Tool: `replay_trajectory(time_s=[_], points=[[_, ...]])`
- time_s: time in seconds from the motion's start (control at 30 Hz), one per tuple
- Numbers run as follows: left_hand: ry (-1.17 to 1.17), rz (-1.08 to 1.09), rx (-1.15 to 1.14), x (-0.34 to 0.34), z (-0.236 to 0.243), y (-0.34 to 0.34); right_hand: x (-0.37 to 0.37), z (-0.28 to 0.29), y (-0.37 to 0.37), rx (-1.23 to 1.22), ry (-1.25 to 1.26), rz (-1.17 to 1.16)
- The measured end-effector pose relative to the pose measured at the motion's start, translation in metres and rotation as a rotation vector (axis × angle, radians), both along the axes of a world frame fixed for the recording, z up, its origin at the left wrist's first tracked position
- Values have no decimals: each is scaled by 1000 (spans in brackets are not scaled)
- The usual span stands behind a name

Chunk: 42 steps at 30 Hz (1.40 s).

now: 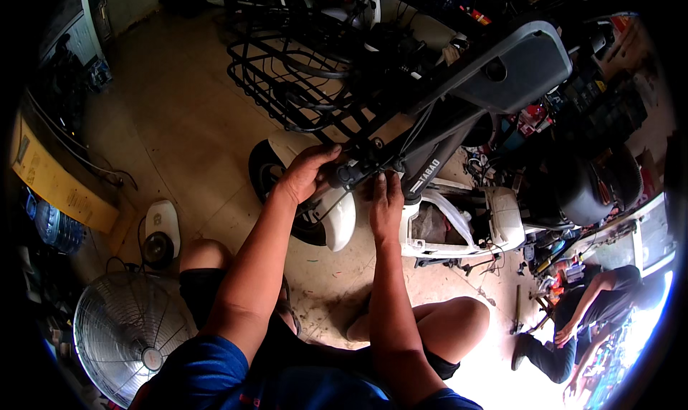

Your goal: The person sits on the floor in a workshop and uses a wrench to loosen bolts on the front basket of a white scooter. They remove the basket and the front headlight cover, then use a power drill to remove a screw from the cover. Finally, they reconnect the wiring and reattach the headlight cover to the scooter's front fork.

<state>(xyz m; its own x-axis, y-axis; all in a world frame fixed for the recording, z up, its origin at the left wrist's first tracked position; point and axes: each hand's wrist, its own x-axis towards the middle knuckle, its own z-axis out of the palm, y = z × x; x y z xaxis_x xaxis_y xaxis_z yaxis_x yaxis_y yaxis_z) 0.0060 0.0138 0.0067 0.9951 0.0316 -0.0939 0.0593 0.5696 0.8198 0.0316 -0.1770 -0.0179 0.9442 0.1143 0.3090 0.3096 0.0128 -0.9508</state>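
An electric bike with a black wire basket and a white front mudguard stands before me. My left hand is closed at the dark hardware below the basket, its thumb along the top and its other fingers partly hidden. Close by on the right, my right hand has its fingers bent together against the same dark parts, beside the black frame tube. Shadow hides whatever small piece either hand pinches. Part of the front wheel shows behind my left hand.
The bike's white body has an open compartment right of my hands. A wire-caged fan stands at lower left, near a white-and-black part on the floor. At lower right a person sits bent over. Clutter lines the right side.
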Motion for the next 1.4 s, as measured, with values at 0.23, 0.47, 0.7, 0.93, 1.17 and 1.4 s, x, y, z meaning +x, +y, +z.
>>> replay_trajectory(time_s=[0.23, 0.47, 0.7, 0.93, 1.17, 1.4], points=[[14, -6, -18, 4, -8, 3, 5, 2, -2, 71, 174, 32], [24, 28, -5, 3, -13, 11, -20, 24, -8, 166, 441, 42], [53, 155, -52, 3, 0, 0, -50, 21, -57, -24, 398, 32], [-1, 78, -75, 14, -17, 12, -76, 106, -106, -59, 183, 9], [57, 316, -206, 8, -28, 21, -110, 140, -149, -189, 151, -123], [182, 448, -586, -53, 18, 2, -128, 85, -124, 237, 549, 72]])
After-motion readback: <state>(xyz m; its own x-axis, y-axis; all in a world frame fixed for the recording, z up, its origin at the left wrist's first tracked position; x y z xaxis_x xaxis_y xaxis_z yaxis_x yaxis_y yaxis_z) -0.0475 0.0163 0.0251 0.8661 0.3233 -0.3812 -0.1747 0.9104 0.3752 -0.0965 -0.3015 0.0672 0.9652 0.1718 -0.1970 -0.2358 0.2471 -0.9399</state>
